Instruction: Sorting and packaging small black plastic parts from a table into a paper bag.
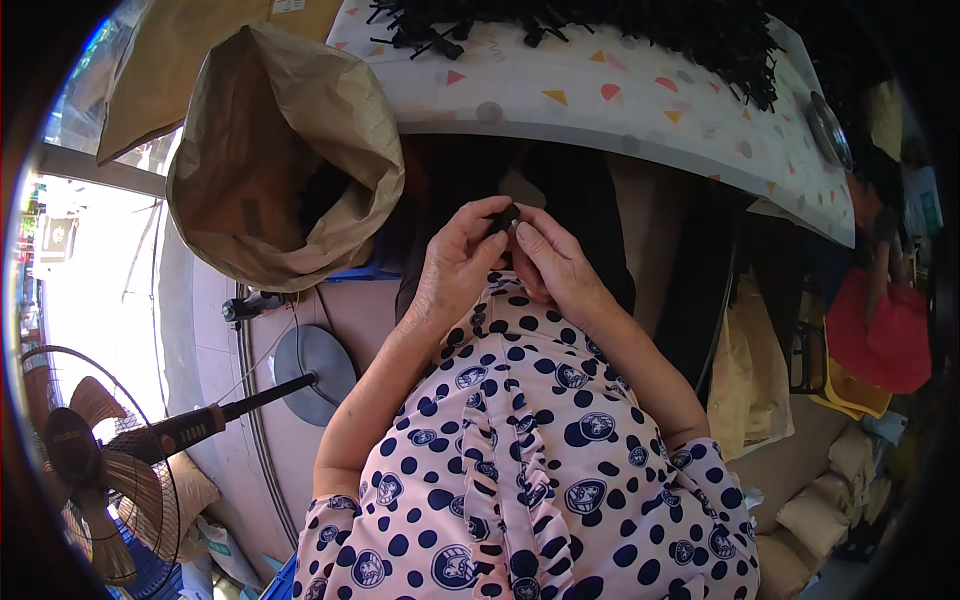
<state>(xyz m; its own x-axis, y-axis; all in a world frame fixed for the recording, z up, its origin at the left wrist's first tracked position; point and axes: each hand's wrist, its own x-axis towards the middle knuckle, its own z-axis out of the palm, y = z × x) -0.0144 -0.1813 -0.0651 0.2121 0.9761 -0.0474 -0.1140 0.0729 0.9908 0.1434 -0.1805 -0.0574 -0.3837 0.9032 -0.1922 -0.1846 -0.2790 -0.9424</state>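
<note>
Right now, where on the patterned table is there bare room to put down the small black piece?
The near strip of the table, between its front edge and the heap of black parts, is bare. The far edge is crowded by that heap. Both hands, left hand and right hand, pinch the small black piece below the edge, beside the open paper sack.

The bench (640, 110) edge spans the upper frame, closing off the way above both hands, and black parts (640, 25) crowd its far side. The open paper sack (280, 160) blocks the upper left. A dark gap under the bench, centre frame, stays passable. A standing fan (100, 460) fills the lower left.
</note>
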